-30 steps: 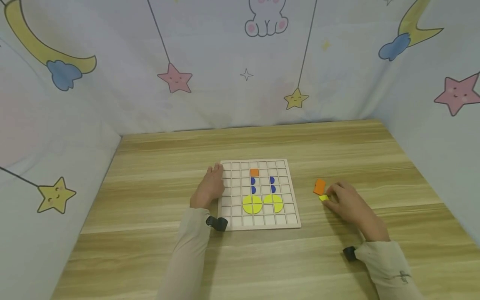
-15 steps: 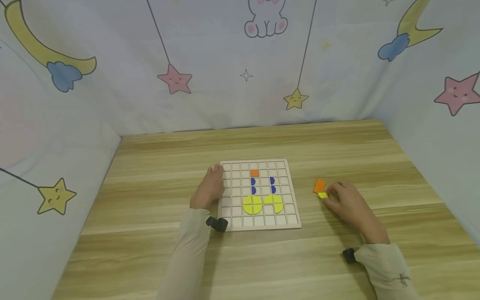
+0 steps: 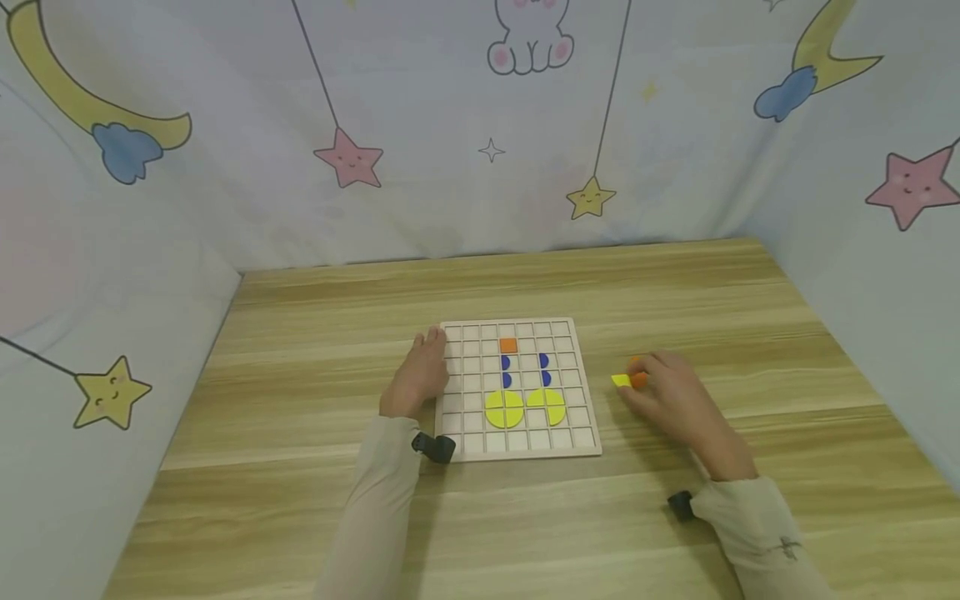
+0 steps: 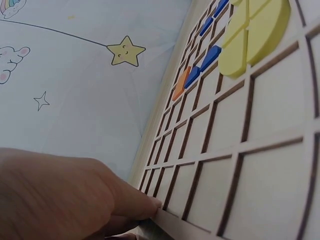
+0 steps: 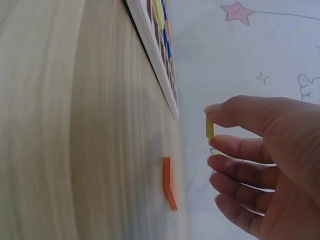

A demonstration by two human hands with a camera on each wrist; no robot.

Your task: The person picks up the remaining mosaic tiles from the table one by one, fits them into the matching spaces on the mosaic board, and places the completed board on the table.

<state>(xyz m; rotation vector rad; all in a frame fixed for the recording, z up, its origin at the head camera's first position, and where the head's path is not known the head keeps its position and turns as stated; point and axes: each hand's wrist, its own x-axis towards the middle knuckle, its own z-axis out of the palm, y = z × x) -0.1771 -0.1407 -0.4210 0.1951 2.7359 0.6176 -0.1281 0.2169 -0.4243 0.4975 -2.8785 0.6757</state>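
Note:
In the head view, a square wooden grid board lies on the table. My left hand rests along its left edge, fingers extended; the left wrist view shows a fingertip at the rim. My right hand is to the right of the board, pinching a small flat yellow piece between thumb and index finger. In the right wrist view the yellow piece appears edge-on, held above the table, while the other fingers are loosely bent. Below the hand lies an orange piece, partly hidden by the fingers in the head view.
On the board sit one orange square, several blue half-circles, a full yellow circle of quarter pieces, and a second yellow circle with a gap at its lower left. A printed curtain surrounds the wooden table.
My right hand has moved left and slightly toward the board with the yellow piece, now over the orange piece. The left hand and board have stayed in place.

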